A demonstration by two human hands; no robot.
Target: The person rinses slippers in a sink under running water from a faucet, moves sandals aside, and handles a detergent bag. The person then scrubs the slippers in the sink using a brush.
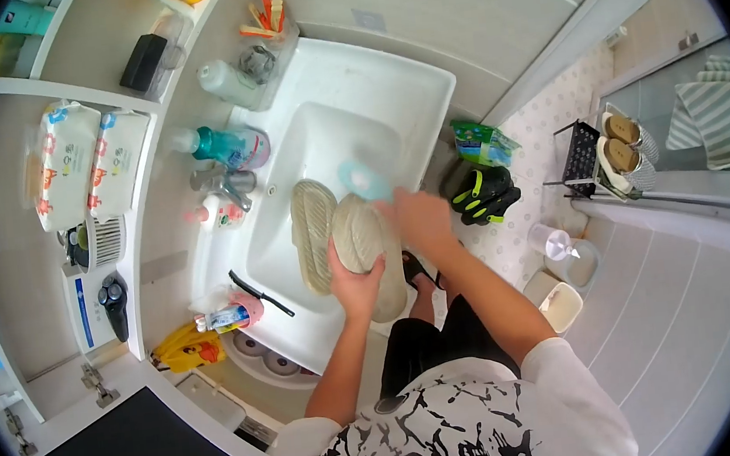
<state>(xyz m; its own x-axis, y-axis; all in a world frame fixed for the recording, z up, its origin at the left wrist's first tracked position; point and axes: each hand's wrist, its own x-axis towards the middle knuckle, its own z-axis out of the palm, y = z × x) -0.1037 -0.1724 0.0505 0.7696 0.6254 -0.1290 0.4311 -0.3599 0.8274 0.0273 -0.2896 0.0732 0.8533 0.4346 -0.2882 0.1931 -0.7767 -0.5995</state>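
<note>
My left hand (pixel 358 288) is closed around a beige slipper (pixel 358 233), its fingers and thumb gripping the sides over the front edge of the sink. Blurred by motion, my right hand (pixel 420 221) is beside that slipper, closed on a light-blue brush (pixel 362 181) that is too smeared to see in detail. A second beige slipper (pixel 314 233) lies in the basin to the left, its ridged sole facing up. All this is at the white sink (pixel 384 59). Below the held slipper, a further beige sole part (pixel 391 291) shows, partly hidden by my left hand.
Along the sink's left side stand a teal pump bottle (pixel 234 146), the faucet (pixel 225 184), a pink cup (pixel 248 310) and a black-handled razor-like tool (pixel 261 292). An open cabinet (pixel 147 249) borders them. Black-and-green shoes (pixel 483 192) and a shoe rack (pixel 582 159) are to the right.
</note>
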